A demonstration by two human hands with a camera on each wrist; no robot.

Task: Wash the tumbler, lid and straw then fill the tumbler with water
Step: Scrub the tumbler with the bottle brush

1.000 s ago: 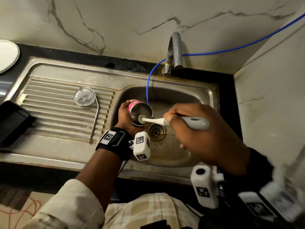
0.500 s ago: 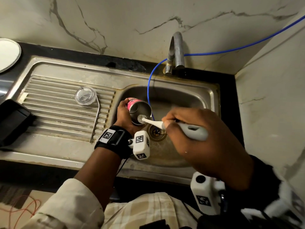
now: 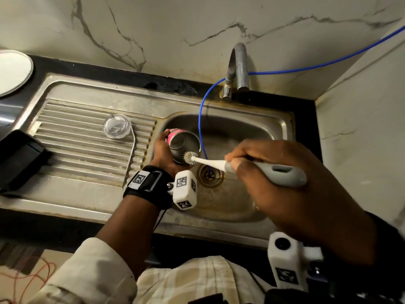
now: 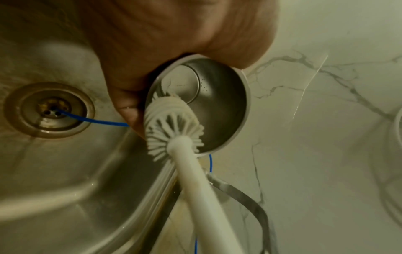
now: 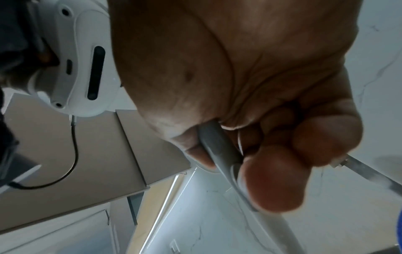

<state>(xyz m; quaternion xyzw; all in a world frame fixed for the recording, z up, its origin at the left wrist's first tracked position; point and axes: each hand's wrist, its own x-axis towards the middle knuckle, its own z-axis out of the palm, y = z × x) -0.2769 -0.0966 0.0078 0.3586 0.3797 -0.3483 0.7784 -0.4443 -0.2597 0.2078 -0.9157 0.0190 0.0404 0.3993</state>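
My left hand (image 3: 163, 153) grips a pink steel tumbler (image 3: 183, 142) tilted on its side over the sink basin (image 3: 230, 200), its mouth facing right. My right hand (image 3: 269, 172) grips the grey handle of a white bottle brush (image 3: 219, 164). The brush's bristle head (image 3: 190, 157) sits at the lower rim of the tumbler's mouth. In the left wrist view the brush head (image 4: 172, 127) lies partly inside the tumbler (image 4: 217, 106). In the right wrist view my fingers (image 5: 272, 180) curl round the brush handle (image 5: 219, 151). A clear lid (image 3: 117, 126) and a bent metal straw (image 3: 131, 159) lie on the drainboard.
A steel tap (image 3: 237, 69) stands behind the basin. A thin blue tube (image 3: 200, 128) runs from the wall down into the drain (image 3: 210, 173). A black object (image 3: 19, 156) sits at the drainboard's left end and a white plate (image 3: 13, 72) at the far left corner.
The brush head has slid slightly lower along the tumbler's mouth. My right hand has shifted a little with the handle. The left hand keeps the tumbler in place.
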